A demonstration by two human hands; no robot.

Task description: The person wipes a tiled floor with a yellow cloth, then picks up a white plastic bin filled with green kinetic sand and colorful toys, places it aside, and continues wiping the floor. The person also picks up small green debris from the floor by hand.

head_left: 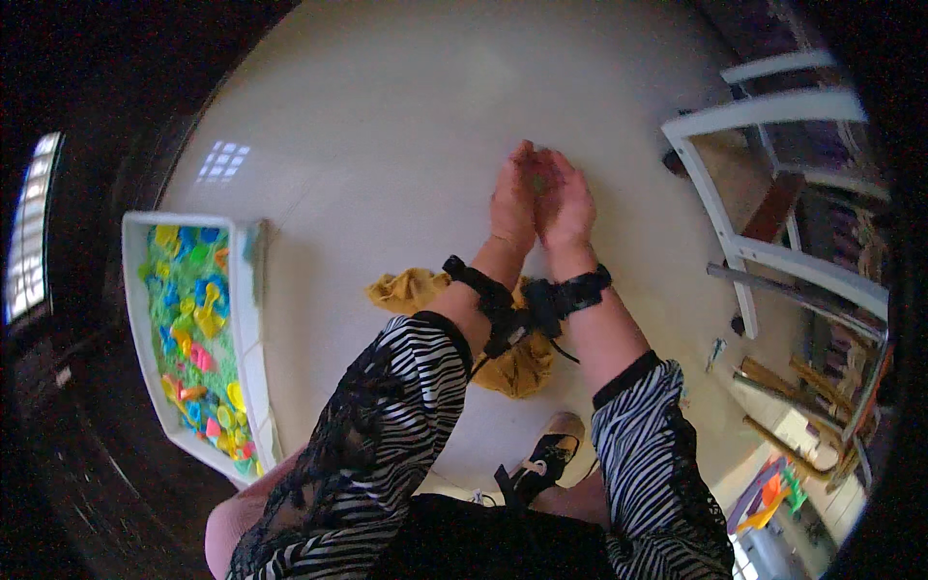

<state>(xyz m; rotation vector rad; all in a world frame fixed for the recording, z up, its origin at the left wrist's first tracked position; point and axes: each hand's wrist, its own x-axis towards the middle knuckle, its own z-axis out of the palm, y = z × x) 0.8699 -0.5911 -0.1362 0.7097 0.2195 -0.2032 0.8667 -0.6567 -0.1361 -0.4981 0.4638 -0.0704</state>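
Observation:
My left hand and my right hand are stretched out in front of me, pressed side by side. Their palms face up and form a cup, with the fingers curled together. A small dull greenish patch shows in the shaded hollow between them; what it is I cannot make out. Each wrist wears a black strap with a small device, and the two devices nearly touch. Below my forearms a crumpled mustard-yellow cloth lies on the floor, partly covered by my arms.
At left stands a white tub of green sand with many colourful plastic toys. White-framed furniture and wooden bars line the right side. My shoe rests on the pale floor. Bright plastic pieces lie at the lower right.

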